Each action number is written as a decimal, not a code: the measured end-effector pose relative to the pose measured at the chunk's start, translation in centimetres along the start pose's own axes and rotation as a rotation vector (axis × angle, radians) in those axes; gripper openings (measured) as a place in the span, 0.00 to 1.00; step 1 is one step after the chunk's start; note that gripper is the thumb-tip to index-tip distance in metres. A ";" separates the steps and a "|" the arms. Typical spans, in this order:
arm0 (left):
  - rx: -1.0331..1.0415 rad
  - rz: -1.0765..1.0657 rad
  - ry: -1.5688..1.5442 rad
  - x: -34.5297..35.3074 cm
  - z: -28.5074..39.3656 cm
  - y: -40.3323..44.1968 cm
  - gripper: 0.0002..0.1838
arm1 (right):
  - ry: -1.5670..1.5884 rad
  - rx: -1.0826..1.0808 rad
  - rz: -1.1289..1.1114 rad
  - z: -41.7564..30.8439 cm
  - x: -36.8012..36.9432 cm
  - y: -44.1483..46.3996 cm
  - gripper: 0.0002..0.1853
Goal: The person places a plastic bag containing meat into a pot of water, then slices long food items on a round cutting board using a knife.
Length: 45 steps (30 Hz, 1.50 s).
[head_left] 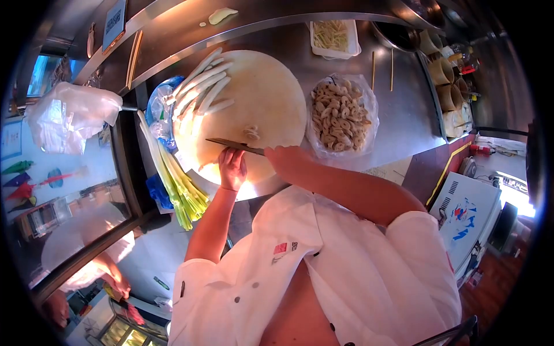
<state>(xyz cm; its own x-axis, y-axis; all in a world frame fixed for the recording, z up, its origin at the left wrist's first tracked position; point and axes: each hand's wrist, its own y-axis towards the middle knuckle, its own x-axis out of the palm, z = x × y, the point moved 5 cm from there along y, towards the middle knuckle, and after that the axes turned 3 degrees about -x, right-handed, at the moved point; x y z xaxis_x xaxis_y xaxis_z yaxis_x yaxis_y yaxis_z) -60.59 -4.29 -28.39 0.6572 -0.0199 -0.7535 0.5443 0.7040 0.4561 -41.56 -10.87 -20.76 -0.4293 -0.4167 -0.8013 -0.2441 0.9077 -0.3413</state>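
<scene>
Across a steel counter [407,112], in the head view, I work at a round cutting board [271,86], its middle serving as the hub of the clock for every direction given. My right hand [285,161], between 4 and 5 o'clock, is clenched around the handle end of a knife [231,143]. The dark blade lies low over the board, just below the hub, its tip pointing between 9 and 10 o'clock. My left hand [232,167], at 6 o'clock, rests with fingers bent right beside the blade; whether they pinch any food, I cannot tell. A few pale slices [252,132] sit near the hub, just past the blade.

White stalks [205,86] lie side by side between 10 and 11 o'clock, some over the board's rim. Long green leeks [182,187] stretch alongside it from 9 to 7 o'clock. At 3 o'clock, a clear plastic bag [374,105] holds brownish ring-shaped pieces [337,115]. Between 1 and 2 o'clock stands a white tub [336,54] of pale shreds [330,34]; 2 thin sticks [373,70] lie near 2 o'clock.
</scene>
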 end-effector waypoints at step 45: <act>-0.042 -0.015 0.034 -1.4 -0.6 -0.4 0.22 | 0.045 -0.017 -0.081 -0.4 1.8 3.2 0.11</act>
<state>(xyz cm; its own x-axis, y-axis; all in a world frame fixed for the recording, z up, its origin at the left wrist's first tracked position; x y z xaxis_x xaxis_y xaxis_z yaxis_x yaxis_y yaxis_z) -62.08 -4.12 -27.83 0.6308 -0.0073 -0.7759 0.5312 0.7329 0.4250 -43.52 -8.70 -23.09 -0.4465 -0.4910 -0.7480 -0.2942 0.8701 -0.3956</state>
